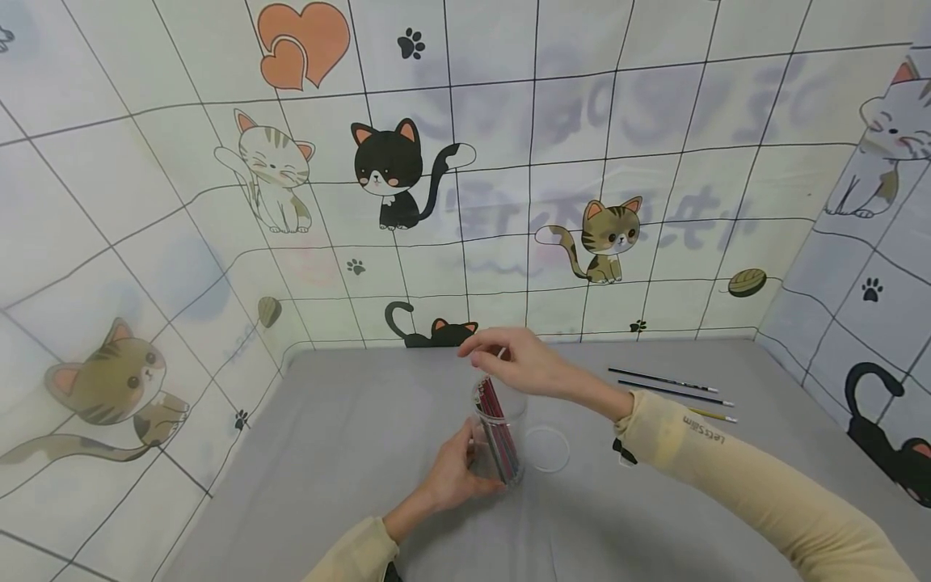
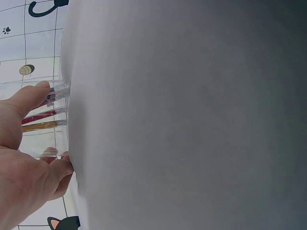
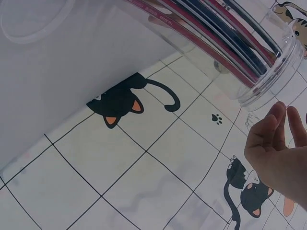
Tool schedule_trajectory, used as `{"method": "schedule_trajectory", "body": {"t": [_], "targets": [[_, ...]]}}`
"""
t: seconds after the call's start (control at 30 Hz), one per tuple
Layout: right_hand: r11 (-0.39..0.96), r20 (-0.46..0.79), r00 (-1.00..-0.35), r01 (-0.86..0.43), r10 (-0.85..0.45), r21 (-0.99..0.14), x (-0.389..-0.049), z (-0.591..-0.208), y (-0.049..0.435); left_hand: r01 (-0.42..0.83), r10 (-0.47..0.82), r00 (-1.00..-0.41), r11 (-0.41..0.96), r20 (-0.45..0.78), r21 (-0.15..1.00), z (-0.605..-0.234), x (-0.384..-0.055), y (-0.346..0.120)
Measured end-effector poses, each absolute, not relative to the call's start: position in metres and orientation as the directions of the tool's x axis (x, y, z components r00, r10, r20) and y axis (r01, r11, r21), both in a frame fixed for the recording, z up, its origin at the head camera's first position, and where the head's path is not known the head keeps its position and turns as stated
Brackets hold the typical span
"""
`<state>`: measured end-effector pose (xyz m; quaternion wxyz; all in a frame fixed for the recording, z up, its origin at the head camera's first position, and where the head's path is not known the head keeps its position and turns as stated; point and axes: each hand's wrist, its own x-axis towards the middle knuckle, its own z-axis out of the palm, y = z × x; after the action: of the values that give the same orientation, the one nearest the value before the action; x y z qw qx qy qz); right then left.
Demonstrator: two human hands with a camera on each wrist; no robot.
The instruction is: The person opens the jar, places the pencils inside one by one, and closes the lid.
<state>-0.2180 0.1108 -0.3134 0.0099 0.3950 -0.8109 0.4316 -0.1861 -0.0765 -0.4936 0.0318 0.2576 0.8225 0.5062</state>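
A clear plastic jar [image 1: 516, 411] stands on the grey table, tilted slightly, with several dark red and dark pencils [image 1: 499, 440] leaning inside. My left hand [image 1: 454, 477] grips it low down; in the left wrist view its thumb and fingers wrap the jar's base [image 2: 41, 139]. Above the mouth hovers my right hand [image 1: 520, 361], fingers loosely bent. In the right wrist view, that hand [image 3: 276, 139] is close to the jar's rim [image 3: 247, 101] with nothing visible between thumb and fingers.
A clear round lid [image 1: 547, 449] lies flat just right of the jar. Three pencils lie farther right: two dark ones [image 1: 662, 380] [image 1: 676, 394] and a yellow one [image 1: 713, 415], partly behind the right sleeve [image 1: 727, 461]. Cat-printed cloth [image 1: 494, 202] walls the table's back and sides.
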Motion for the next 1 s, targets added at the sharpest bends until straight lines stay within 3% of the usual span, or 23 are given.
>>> {"method": "schedule_trajectory", "body": {"t": [0.4, 1.0], "targets": [[0.344, 0.387, -0.751, -0.612, -0.535, -0.712, -0.229, -0.314, 0.132, 0.417, 0.458, -0.861, 0.386, 0.222, 0.823, -0.492, -0.184, -0.076], [0.487, 0.309, -0.884, -0.454, -0.351, -0.746, -0.239, -0.334, 0.222, 0.409, 0.449, -0.863, 0.355, 0.230, 0.841, -0.494, -0.184, -0.074]]}}
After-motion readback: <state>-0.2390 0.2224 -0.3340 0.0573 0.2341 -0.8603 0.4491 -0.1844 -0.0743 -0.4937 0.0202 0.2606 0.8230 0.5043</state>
